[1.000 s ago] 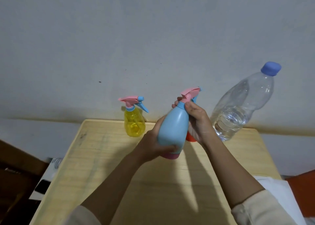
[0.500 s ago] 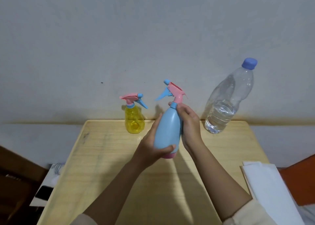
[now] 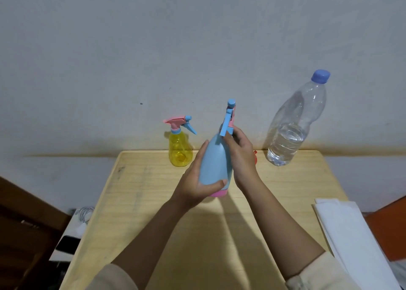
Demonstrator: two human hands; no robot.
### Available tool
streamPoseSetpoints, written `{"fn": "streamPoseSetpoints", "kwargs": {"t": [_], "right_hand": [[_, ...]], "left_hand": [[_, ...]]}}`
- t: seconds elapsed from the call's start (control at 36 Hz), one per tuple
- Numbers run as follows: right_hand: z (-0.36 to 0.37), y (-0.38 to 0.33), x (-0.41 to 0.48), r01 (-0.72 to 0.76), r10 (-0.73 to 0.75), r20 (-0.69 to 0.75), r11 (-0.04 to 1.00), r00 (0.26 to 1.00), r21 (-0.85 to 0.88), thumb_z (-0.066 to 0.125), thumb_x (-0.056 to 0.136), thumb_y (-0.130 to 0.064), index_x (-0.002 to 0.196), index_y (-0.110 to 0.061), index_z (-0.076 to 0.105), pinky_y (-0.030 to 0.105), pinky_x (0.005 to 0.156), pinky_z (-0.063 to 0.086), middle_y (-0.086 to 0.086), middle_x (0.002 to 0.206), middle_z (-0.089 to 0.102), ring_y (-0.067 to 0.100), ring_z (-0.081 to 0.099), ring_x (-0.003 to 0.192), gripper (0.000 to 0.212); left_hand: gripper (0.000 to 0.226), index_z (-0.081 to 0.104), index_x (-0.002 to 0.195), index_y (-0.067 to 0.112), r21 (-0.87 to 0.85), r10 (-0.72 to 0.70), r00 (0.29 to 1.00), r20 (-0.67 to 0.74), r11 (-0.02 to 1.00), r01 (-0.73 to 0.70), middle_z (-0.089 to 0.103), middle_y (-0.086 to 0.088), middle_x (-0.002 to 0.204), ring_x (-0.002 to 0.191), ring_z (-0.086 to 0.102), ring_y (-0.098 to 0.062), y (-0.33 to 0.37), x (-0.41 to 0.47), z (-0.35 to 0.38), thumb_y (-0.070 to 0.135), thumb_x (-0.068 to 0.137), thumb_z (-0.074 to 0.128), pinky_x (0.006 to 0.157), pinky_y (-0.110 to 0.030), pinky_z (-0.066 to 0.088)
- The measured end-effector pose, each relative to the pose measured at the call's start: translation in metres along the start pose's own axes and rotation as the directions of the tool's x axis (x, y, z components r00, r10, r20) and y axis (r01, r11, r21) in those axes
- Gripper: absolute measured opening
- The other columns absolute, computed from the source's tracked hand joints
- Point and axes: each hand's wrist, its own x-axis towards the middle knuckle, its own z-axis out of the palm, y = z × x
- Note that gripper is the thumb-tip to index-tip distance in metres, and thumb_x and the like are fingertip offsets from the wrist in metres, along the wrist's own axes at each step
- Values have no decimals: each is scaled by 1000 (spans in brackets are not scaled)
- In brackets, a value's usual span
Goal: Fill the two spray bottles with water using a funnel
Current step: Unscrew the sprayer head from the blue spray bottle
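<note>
Wooden table (image 3: pixel 149 204) | left hand (image 3: pixel 193 185) grips blue spray bottle (image 3: pixel 214 161) | right hand (image 3: pixel 241 155) grips its neck

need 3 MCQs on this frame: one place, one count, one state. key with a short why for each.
1. Where is the yellow spray bottle?
A) on the floor
B) on the table at its far edge, picture-left of the blue spray bottle
C) on a shelf

2. How many spray bottles show?
A) one
B) two
C) four

3. The water bottle is:
A) capped and partly full
B) open and empty
C) lying on its side

Key:
1 B: it stands by the wall edge, while the left hand and right hand hold the blue one.
2 B: one yellow, one blue.
3 A: the cap is on and water fills only the lower part.
</note>
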Motion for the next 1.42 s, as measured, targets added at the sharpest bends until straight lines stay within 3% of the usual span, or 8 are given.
{"fn": "streamPoseSetpoints", "kwargs": {"t": [0.25, 0.53, 0.69, 0.81, 1.03, 1.14, 1.25, 1.42], "right_hand": [[7, -10, -3, 42, -44, -71, 999, 997, -21, 63, 89, -25, 96, -14, 68, 6, 51, 38, -9, 72, 60, -7, 51, 55, 13], [-7, -49, 18, 201, -196, -58, 975, 979, 90, 57, 92, -18, 92, -27, 66, 40, 106, 41, -3, 105, 69, 18, 61, 113, 12], [-27, -67, 26, 308, -303, -156, 951, 940, 12, 59, 92, -16, 104, -16, 61, 17, 87, 46, 5, 103, 65, -3, 57, 88, 12], [-47, -50, 27, 286, -291, -163, 957, 943, -58, 59, 89, -5, 110, -8, 61, 13, 82, 47, 1, 101, 65, 6, 60, 96, 21], [-91, 83, 2, -216, 139, -199, 871, 970, -442, 72, 77, -13, 95, -7, 66, 27, 69, 40, 5, 85, 63, 19, 56, 80, 20], [-95, 118, -7, -274, 167, -244, 812, 955, -516, 70, 78, -13, 94, -6, 63, 14, 55, 36, 4, 82, 61, 18, 55, 77, 18], [-93, 138, -9, -254, 138, -237, 773, 962, -581, 69, 76, -5, 96, -2, 61, 3, 55, 38, 3, 80, 59, 12, 51, 67, 21], [-89, 158, -2, -270, 140, -250, 733, 958, -624, 69, 73, -10, 94, -8, 56, 24, 66, 45, 7, 90, 62, 23, 58, 85, 25]], "left_hand": [[91, 16, 133, 66, -16, 9, 1000, -13, 1000, -9, 40, 24, 133, 117, 50, -7, 3, -8, -2, 46, 66, 74, 91, -35, 54], [89, 23, 131, 66, -74, -82, 996, 42, 994, 85, 47, 21, 131, 114, 55, -9, -16, -18, -7, 33, 69, 76, 83, -30, 56], [92, 21, 134, 58, -200, -156, 977, -144, 972, 125, 45, 18, 126, 109, 54, -9, -31, -21, -4, 20, 72, 77, 60, -14, 52], [93, 20, 133, 56, -230, -183, 953, -243, 965, 127, 44, 17, 122, 107, 52, -11, -41, -17, -3, 26, 64, 76, 57, -12, 51], [99, 31, 134, 51, -99, -220, 942, -255, 975, 201, 52, 9, 128, 113, 56, -20, -78, -4, 4, 45, 49, 81, 90, -50, 52], [106, 29, 142, 35, -52, -193, 949, -250, 981, 186, 50, 15, 131, 119, 52, -14, -96, 0, 10, 48, 51, 82, 97, -43, 48], [100, 25, 133, 49, -80, -187, 952, -241, 982, 173, 45, 13, 134, 120, 48, -6, -101, 2, 20, 47, 49, 80, 94, -23, 44], [107, 21, 130, 47, -86, -219, 952, -213, 975, 205, 36, 31, 125, 110, 41, 20, -102, 9, 25, 49, 40, 80, 82, -4, 41]]}}
